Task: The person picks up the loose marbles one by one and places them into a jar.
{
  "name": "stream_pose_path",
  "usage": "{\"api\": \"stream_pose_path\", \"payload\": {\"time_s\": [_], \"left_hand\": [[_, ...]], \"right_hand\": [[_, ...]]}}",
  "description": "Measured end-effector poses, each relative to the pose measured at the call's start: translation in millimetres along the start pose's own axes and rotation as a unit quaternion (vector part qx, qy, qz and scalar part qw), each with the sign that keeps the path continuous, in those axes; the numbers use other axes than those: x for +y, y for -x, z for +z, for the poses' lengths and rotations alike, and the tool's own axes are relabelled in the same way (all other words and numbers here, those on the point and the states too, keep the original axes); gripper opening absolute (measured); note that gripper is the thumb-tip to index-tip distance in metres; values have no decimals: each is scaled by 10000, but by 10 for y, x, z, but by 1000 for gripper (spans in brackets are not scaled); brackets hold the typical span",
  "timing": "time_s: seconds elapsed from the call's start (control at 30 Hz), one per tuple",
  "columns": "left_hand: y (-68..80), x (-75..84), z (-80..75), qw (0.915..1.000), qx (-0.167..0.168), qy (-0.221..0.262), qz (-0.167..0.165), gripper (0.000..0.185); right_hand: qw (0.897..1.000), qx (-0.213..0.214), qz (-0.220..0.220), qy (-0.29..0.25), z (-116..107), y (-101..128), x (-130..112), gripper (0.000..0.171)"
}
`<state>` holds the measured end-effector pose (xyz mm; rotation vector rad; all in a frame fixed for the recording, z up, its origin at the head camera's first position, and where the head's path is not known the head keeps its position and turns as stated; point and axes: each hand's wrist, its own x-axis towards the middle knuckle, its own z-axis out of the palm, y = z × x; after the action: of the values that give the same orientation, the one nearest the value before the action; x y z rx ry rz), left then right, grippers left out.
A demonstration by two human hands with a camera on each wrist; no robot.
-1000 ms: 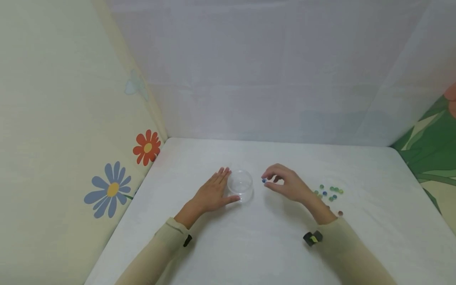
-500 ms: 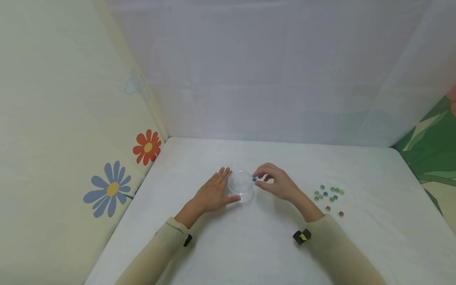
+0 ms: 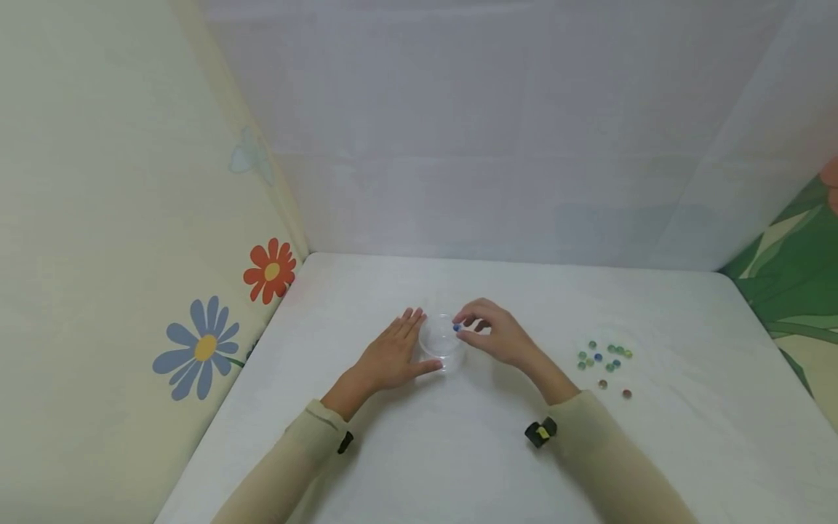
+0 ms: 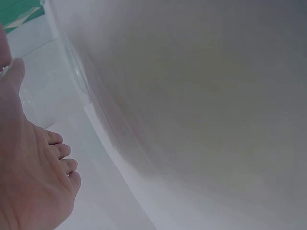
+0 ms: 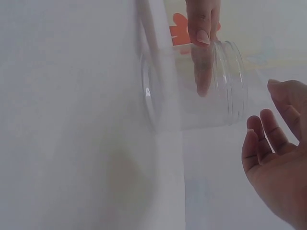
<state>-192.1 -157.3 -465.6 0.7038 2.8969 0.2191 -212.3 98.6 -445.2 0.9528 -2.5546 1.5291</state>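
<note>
A small blue bead [image 3: 456,327] sits pinched between the thumb and forefinger of the right hand [image 3: 494,338], held just over the rim of a clear round jar [image 3: 441,340] near the middle of the white table [image 3: 458,451]. The left hand [image 3: 390,354] lies flat, fingers straight, against the jar's left side; the right wrist view shows a fingertip of it behind the clear wall. Well to the right lies a loose cluster of green and blue beads [image 3: 604,354], with 2 reddish beads [image 3: 614,388] just nearer the person.
</note>
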Motion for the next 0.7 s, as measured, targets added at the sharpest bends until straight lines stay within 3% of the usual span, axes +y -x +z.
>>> {"api": "stream_pose_path", "payload": {"time_s": [0.7], "left_hand": [[-10, -22, 26, 10000, 44, -70, -3, 107]], "right_hand": [[9998, 66, 42, -159, 97, -101, -6, 20]]}}
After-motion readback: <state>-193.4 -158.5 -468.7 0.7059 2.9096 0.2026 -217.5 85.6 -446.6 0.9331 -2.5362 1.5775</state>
